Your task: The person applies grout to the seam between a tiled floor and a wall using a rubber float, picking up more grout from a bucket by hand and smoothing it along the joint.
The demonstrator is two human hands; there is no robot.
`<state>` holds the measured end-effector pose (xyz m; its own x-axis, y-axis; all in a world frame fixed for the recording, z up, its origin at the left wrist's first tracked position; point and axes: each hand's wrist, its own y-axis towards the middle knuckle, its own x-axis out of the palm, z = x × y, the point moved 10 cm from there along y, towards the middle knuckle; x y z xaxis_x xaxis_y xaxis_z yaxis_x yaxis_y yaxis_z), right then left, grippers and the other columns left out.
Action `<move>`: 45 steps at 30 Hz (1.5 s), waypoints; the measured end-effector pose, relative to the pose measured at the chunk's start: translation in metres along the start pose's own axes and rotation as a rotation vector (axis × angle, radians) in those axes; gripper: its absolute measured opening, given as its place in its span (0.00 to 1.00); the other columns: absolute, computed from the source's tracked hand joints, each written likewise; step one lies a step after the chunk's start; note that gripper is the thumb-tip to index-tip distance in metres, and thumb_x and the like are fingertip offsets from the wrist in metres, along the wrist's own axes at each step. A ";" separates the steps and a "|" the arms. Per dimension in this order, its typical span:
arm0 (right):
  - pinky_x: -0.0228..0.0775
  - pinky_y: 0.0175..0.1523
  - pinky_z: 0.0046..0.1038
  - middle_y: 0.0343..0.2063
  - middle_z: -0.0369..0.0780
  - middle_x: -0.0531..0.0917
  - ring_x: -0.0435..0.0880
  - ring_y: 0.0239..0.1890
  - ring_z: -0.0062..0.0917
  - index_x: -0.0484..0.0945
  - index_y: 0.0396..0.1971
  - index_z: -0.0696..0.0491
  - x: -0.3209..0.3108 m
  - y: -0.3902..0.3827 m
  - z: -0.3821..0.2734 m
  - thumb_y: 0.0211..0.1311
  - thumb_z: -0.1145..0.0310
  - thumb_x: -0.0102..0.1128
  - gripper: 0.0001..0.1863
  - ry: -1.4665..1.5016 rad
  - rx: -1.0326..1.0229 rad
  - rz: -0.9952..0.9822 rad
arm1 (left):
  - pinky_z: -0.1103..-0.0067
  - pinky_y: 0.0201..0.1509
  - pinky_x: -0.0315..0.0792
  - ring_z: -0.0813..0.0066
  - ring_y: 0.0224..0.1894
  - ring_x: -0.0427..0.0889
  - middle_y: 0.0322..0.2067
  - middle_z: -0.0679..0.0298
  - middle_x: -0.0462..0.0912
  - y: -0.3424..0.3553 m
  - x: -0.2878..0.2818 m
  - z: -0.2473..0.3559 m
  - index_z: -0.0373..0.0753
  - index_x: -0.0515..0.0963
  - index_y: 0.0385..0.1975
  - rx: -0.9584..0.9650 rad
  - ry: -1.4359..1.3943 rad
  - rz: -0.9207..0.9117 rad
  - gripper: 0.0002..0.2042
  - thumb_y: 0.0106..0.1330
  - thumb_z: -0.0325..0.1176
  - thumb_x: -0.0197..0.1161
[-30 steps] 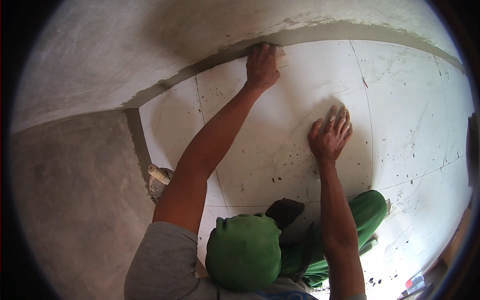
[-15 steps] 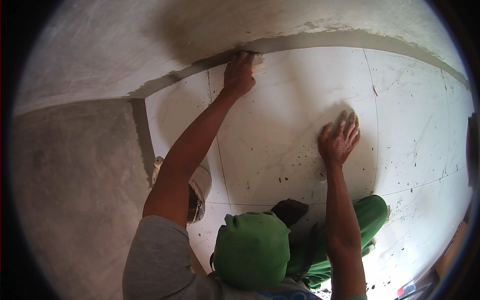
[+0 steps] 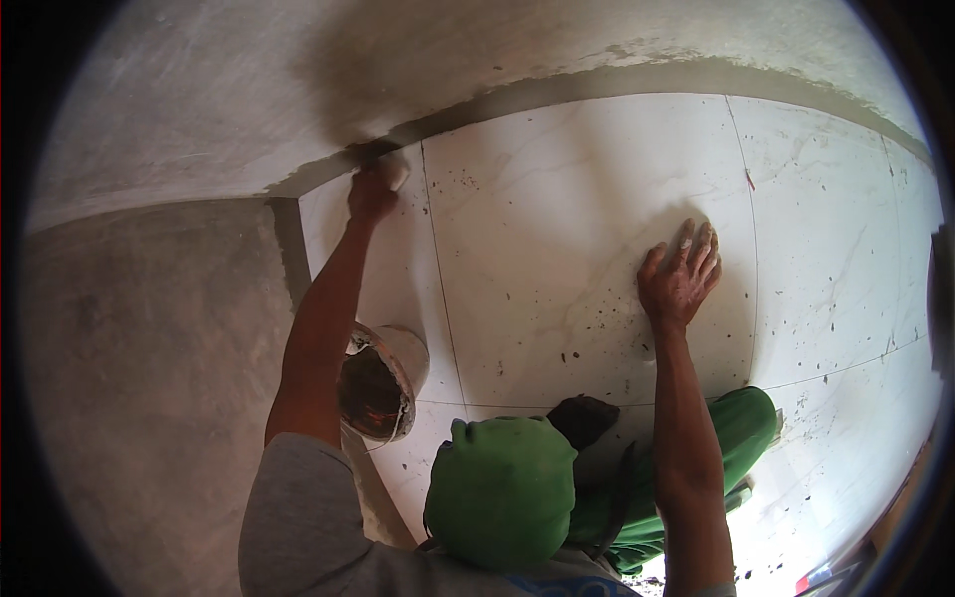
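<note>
My left hand [image 3: 374, 192] is closed around a small pale, flat-edged piece [image 3: 397, 171], blurred by motion, so its kind is unclear. It works at the wall's foot, against the damp grey mortar strip [image 3: 477, 106] bordering the white tiles, near the left corner. My right hand [image 3: 679, 282] rests on a large white marbled tile [image 3: 537, 229], fingers spread and dusted with pale powder, holding nothing. Between my left forearm and the tiles stands a mortar-smeared bucket [image 3: 410, 363] with a dark inside.
Bare grey plaster walls rise ahead [image 3: 199, 109] and at the left [image 3: 149, 378]. Dark crumbs lie scattered over the tiles. A dark lump [image 3: 582, 422] sits beside my green-trousered leg [image 3: 744, 428]. At the lower right edge are some blurred objects [image 3: 826, 577].
My left hand has swept left along the mortar strip with the pale piece, toward the corner. The bucket shows more fully now. My right hand stays in place on the tile.
</note>
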<state>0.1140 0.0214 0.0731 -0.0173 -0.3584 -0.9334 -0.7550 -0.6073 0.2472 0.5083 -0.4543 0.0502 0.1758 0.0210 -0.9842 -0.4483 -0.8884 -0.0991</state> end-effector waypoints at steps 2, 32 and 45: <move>0.57 0.79 0.56 0.75 0.55 0.71 0.67 0.79 0.49 0.70 0.76 0.56 0.002 0.001 0.017 0.72 0.60 0.60 0.34 -0.046 -0.003 0.016 | 0.55 0.67 0.80 0.41 0.64 0.83 0.63 0.44 0.80 -0.006 0.013 -0.010 0.31 0.75 0.63 -0.162 -0.065 -0.110 0.28 0.63 0.33 0.67; 0.57 0.79 0.57 0.75 0.54 0.71 0.66 0.80 0.49 0.70 0.76 0.56 0.002 0.001 0.013 0.72 0.59 0.59 0.35 -0.040 0.011 0.002 | 0.60 0.53 0.86 0.48 0.45 0.90 0.48 0.45 0.84 -0.014 -0.054 0.128 0.27 0.79 0.50 -0.286 -0.108 0.251 0.31 0.61 0.51 0.74; 0.59 0.78 0.55 0.74 0.53 0.73 0.69 0.78 0.49 0.71 0.75 0.54 -0.002 0.002 0.022 0.72 0.60 0.60 0.34 -0.047 0.002 0.057 | 0.57 0.56 0.82 0.45 0.50 0.87 0.46 0.47 0.85 -0.120 -0.068 0.414 0.31 0.78 0.56 0.242 -0.597 0.264 0.28 0.59 0.38 0.78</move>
<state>0.0984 0.0362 0.0700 -0.0917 -0.3585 -0.9290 -0.7534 -0.5851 0.3001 0.1874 -0.1587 0.0680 -0.4472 0.1286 -0.8851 -0.6046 -0.7727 0.1932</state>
